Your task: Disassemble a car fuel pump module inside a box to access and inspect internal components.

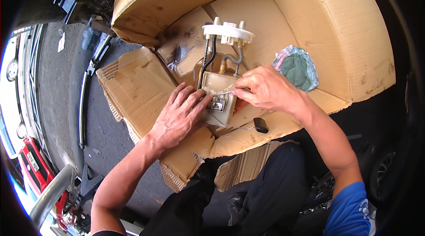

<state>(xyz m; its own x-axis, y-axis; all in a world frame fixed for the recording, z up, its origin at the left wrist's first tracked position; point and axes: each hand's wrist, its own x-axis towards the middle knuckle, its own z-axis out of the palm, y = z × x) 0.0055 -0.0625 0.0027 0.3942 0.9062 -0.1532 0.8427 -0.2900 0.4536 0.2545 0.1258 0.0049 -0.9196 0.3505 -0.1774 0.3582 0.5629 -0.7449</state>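
Note:
A fuel pump module (226,81) sits in a cardboard box in front of me, with a white round flange on top and a pale plastic body below. Black wires and a ribbed hose run between the two parts. My left hand (179,114) lies against the body's left side, its fingertips gripping the edge by a small level sensor (217,103). From the sensor, a thin wire arm leads to a black float (260,125). My right hand (268,89) pinches a thin metal rod (225,92) across the front of the body; its far end is hard to make out.
The open cardboard box (327,37) surrounds the module, its stained flaps spread left and near. A bunched green and light-blue cloth (297,69) lies inside, right. Left on the dark ground is a long black bar (85,99); beyond stands a red car (33,163).

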